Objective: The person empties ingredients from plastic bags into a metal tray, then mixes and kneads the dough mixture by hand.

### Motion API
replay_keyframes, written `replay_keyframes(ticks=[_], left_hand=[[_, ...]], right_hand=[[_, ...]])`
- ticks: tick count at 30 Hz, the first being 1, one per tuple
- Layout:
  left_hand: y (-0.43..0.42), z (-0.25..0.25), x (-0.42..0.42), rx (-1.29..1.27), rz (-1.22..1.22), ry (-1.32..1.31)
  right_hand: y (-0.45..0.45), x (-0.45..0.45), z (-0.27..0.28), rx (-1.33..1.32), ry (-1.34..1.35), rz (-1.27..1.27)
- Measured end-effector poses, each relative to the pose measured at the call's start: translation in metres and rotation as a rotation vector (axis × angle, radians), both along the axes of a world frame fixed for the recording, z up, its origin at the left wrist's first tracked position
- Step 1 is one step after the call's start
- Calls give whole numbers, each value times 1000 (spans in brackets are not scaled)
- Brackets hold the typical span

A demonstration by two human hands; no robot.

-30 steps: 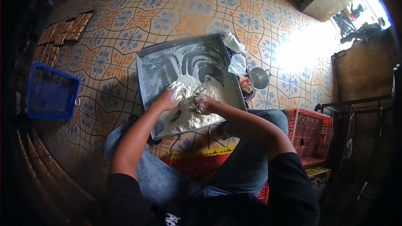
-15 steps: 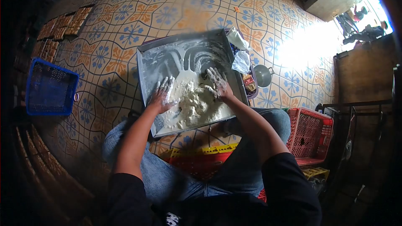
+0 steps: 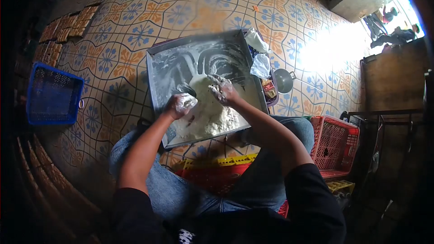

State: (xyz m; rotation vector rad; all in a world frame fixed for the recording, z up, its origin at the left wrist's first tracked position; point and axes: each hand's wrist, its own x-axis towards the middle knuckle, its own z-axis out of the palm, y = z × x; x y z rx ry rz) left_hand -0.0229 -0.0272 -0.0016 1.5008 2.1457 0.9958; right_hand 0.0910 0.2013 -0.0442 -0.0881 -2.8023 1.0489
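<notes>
A large square metal tray [image 3: 156,86] stands between my knees, its floor streaked with white film. Wet white dough [image 3: 221,119] lies lumpy in its near part, with runny mixture around it. My left hand [image 3: 183,104], coated in white, is closed over the left part of the tray; whatever may be inside its fingers is hidden. Over the middle right, my right hand [image 3: 222,89] has its dough-smeared fingers apart, above the far edge of the mixture.
Beside the tray on the right are plastic bags [image 3: 260,66], a small packet [image 3: 269,89] and a metal pot [image 3: 284,81]. A blue crate [image 3: 55,95] stands at left, a red crate [image 3: 334,147] at right. Flat patterned stacks [image 3: 72,25] lie far left.
Both hands were in the dough, then spread flat over it. Now my left hand has closed and my right hand has moved left and inward. The dough looks shifted nearer to me.
</notes>
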Motion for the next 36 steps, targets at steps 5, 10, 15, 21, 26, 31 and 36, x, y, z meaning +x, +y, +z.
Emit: replay_keyframes(ticks=[5, 10, 15, 21, 26, 31, 36], left_hand=[[6, 1, -19, 33, 295, -130], [3, -20, -25, -71, 268, -186], [5, -45, -10, -183, -55, 23], [8, -11, 41, -428, -221, 71], [-1, 11, 47, -267, -161, -140], [-26, -20, -1, -21, 123, 16], [-35, -71, -31, -324, 292, 57]], right_hand=[[-19, -3, -6, -17, 28, 293], [-55, 17, -34, -95, 120, 579], [-32, 21, 20, -272, -7, 462], [10, -9, 17, -244, 45, -49], [8, -22, -5, -98, 127, 110], [-42, -5, 0, -511, -175, 417], [-41, -1, -50, -371, -155, 484]])
